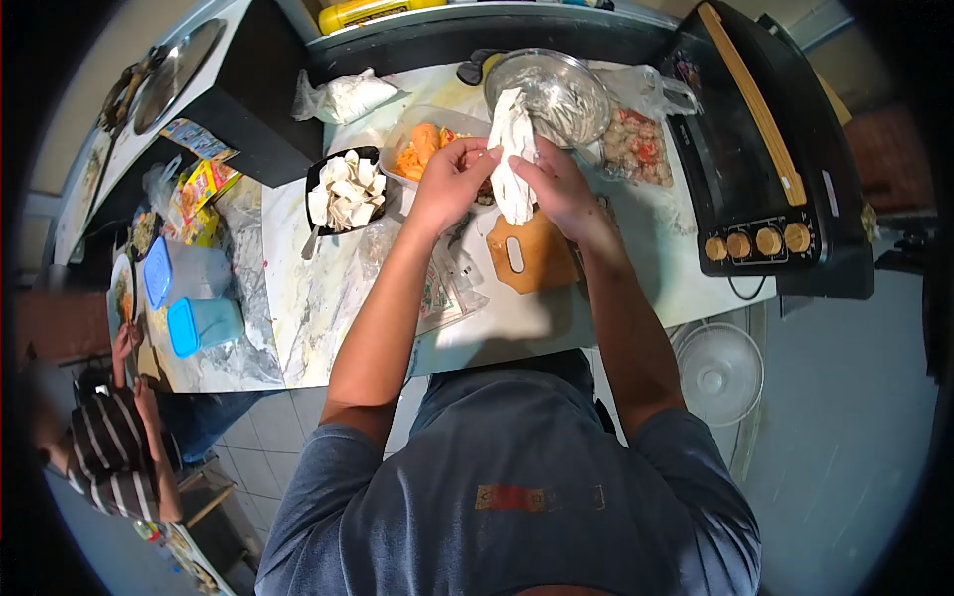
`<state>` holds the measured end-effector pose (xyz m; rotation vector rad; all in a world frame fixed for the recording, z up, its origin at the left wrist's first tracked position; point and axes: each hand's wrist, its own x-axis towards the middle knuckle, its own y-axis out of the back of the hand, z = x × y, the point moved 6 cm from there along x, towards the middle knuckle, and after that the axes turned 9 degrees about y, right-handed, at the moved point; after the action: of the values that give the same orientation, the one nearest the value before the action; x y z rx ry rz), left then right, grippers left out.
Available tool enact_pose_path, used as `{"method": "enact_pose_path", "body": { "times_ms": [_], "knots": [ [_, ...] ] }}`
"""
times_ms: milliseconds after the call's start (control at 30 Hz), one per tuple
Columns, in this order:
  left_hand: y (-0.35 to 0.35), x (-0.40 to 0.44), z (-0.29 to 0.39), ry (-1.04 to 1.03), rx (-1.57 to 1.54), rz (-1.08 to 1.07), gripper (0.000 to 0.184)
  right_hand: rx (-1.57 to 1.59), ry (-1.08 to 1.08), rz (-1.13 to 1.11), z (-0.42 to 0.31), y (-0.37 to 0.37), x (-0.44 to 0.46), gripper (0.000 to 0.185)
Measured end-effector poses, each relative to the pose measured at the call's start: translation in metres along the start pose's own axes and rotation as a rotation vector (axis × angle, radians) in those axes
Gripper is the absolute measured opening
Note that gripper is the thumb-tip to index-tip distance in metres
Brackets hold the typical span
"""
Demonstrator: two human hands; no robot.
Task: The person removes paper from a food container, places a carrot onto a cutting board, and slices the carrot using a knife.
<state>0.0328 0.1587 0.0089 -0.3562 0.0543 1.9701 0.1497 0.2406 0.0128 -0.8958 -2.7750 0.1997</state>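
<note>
Apparently soft, light and easily torn, the long white piece point(513, 129) is held up near the metal bowl point(574, 91) and tan board point(544, 262), left hand point(452, 184) and right hand point(563, 194) gripping its opposite sides mid-length, seemingly the safest hold.

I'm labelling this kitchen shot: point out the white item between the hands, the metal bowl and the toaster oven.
White item point(512, 193), head view: its lower part.
Metal bowl point(537, 70), head view: its inner wall.
Toaster oven point(725, 149), head view: its front door.
</note>
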Motion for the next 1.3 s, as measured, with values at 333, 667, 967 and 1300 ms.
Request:
{"method": "enact_pose_path", "body": {
  "times_ms": [333, 667, 967, 1300],
  "knots": [
    [0.015, -0.002, 0.004, -0.007, -0.060, 0.165, 0.024, -0.095, -0.130, -0.220, -0.011, -0.010, 0.027, 0.044],
    [0.069, 0.002, -0.012, -0.084, -0.181, 0.606, 0.022, -0.304, -0.040, -0.236, -0.033, 0.021, 0.007, 0.044],
    [0.086, 0.037, -0.022, -0.074, -0.461, 0.638, 0.034, -0.249, -0.125, -0.253, -0.028, 0.070, -0.024, 0.038],
    [0.091, 0.000, -0.024, 0.543, 1.002, 0.777, 0.060, -0.275, -0.123, -0.238, -0.042, 0.110, -0.038, 0.038]
  ]
}}
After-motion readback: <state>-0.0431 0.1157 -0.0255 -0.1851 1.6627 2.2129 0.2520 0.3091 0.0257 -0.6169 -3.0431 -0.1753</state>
